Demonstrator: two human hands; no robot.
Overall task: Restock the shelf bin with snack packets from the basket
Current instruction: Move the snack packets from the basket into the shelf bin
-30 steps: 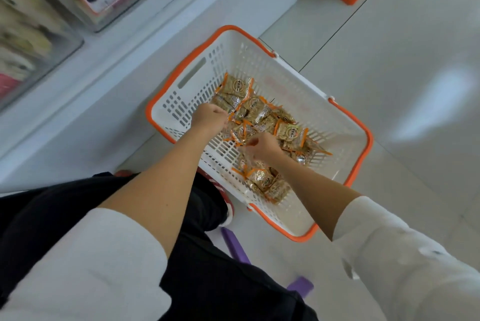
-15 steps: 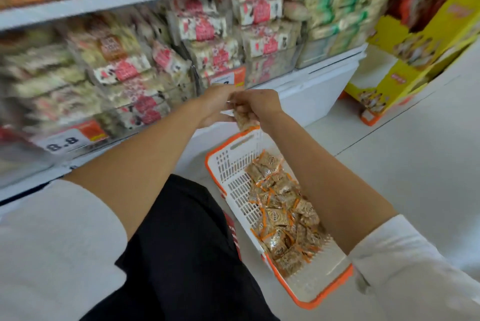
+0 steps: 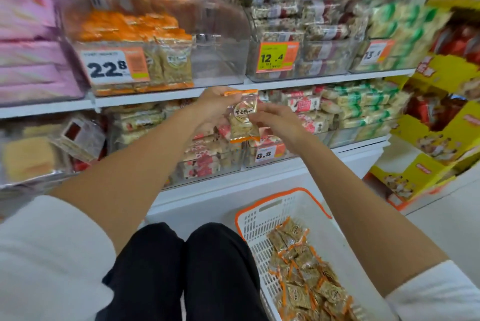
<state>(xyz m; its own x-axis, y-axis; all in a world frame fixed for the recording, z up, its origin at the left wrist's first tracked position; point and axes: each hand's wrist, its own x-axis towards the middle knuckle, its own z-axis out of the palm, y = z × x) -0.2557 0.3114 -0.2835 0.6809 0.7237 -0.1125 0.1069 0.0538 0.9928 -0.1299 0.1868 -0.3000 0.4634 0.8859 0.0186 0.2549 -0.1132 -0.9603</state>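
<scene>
Snack packet: a see-through snack packet (image 3: 242,115) with orange ends is held up in the middle of the frame, in front of the shelf (image 3: 166,95). It hangs long-ways, a bit tilted, with a round label near its top.
Left hand: the left hand (image 3: 214,108) grips the top left part of the packet. Its fingers are curled round that side and the thumb lies along the orange top edge.
Right hand: the right hand (image 3: 279,121) is just right of the packet. Its fingers (image 3: 258,115) reach left and their tips are at the packet's right edge. It is blurry there, so I cannot tell if they pinch it or only touch it.
Shelf bin: a clear shelf bin (image 3: 219,60) sits on the shelf in the upper middle, above the hands. Its left half holds packets with orange ends, behind a price tag (image 3: 109,67) that says 22.8.
Basket: a white basket (image 3: 280,194) with an orange rim stands on the floor at the lower right, under the right arm.
More packets (image 3: 304,276): a heap of the same kind lies inside the basket.
Knees: black-clad knees (image 3: 187,263) are at the bottom middle, just left of the basket.
Far right: yellow boxes (image 3: 428,144) are stacked there.
</scene>
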